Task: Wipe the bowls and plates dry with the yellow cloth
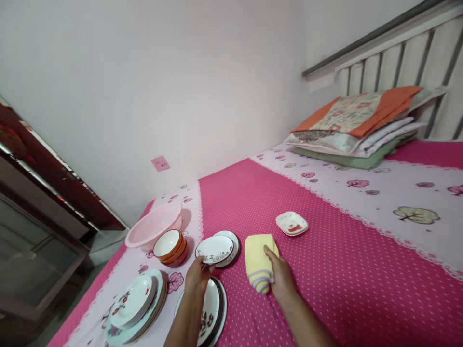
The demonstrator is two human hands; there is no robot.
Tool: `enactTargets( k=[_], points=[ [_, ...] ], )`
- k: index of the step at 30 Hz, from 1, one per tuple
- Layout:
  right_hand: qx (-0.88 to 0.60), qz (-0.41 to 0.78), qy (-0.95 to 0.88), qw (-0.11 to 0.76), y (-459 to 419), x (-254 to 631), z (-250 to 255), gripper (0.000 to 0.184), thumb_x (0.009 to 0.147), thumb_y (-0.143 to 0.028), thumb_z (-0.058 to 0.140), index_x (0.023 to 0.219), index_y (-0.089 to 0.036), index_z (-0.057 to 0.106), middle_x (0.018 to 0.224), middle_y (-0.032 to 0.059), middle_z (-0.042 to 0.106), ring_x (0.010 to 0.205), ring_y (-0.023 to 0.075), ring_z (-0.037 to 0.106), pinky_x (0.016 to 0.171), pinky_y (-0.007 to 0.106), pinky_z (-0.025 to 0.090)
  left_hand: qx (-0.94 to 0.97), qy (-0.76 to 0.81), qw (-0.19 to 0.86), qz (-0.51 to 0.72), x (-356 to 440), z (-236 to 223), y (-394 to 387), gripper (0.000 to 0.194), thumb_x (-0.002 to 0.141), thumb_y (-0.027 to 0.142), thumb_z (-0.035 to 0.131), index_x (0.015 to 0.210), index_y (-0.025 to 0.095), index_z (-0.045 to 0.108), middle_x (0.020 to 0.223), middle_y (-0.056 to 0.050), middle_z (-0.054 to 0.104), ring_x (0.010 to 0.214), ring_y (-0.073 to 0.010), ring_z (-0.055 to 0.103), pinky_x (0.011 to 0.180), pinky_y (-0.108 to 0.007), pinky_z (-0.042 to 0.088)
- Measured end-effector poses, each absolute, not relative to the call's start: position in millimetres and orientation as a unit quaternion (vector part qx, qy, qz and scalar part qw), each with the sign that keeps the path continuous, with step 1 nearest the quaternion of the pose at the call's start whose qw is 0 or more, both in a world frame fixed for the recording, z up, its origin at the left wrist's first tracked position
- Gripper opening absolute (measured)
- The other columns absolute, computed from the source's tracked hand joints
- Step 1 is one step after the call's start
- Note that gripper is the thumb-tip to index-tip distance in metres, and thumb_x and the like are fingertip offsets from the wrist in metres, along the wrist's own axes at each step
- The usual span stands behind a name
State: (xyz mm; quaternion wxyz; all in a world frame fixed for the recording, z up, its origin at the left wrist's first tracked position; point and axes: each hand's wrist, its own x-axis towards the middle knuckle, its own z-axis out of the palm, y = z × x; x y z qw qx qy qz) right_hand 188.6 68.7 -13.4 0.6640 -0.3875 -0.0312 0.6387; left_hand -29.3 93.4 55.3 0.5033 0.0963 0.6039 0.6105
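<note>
My left hand (198, 274) grips the near edge of a small white plate (214, 249) with a dark rim and a floral print. That plate is over another dark-rimmed plate (233, 253); whether the two touch I cannot tell. Folded in my right hand (280, 272) is a yellow cloth (259, 258) with grey stripes at its lower end, thumb on top. Beneath my left forearm lies a stack of larger dark-rimmed plates (213, 308), partly hidden by the arm. Beyond the cloth, to the right, sit small square white dishes (291, 223) with a red print.
Left of the plates stand stacked orange bowls (169, 245), a pink basin (155, 224) and a stack of floral plates (132, 301). All rest on a pink patterned bedsheet (343, 270). Pillows and folded bedding (354, 125) lie by the headboard (405, 62). A wall (173, 86) borders the bed.
</note>
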Motion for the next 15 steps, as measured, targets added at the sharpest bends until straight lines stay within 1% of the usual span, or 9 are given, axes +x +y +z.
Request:
enactTargets(
  k=[6,12,15],
  points=[
    [-0.381,0.646,-0.022,0.661,71.1,191.0,-13.1,0.051,0.061,-0.04,0.087,0.105,-0.016,0.075,0.08,0.0083,0.082,0.081,0.0327,0.08,0.059,0.033,0.06,0.127,0.626,0.506,0.579,-34.9,36.2,105.4,0.029,0.1,0.035,0.067,0.123,0.017,0.065,0.115,-0.007,0.069,0.09,-0.0178,0.069,0.075,-0.035,0.062],
    [-0.374,0.647,-0.015,0.664,71.3,190.8,-11.5,0.042,0.063,-0.038,0.085,0.099,-0.018,0.076,0.079,0.0078,0.082,0.084,0.0321,0.08,0.06,0.032,0.061,0.195,0.657,0.5,0.53,-42.8,24.1,113.0,0.03,0.099,0.035,0.067,0.123,0.017,0.065,0.117,-0.007,0.07,0.092,-0.0185,0.07,0.077,-0.036,0.062],
    [-0.372,0.649,-0.014,0.663,71.8,192.4,-12.2,0.041,0.063,-0.038,0.085,0.098,-0.018,0.076,0.078,0.0076,0.081,0.084,0.0324,0.08,0.061,0.033,0.061,0.238,0.674,0.494,0.495,-46.9,20.9,118.1,0.032,0.099,0.036,0.067,0.125,0.017,0.065,0.121,-0.008,0.069,0.098,-0.0205,0.07,0.082,-0.04,0.062]
  ],
)
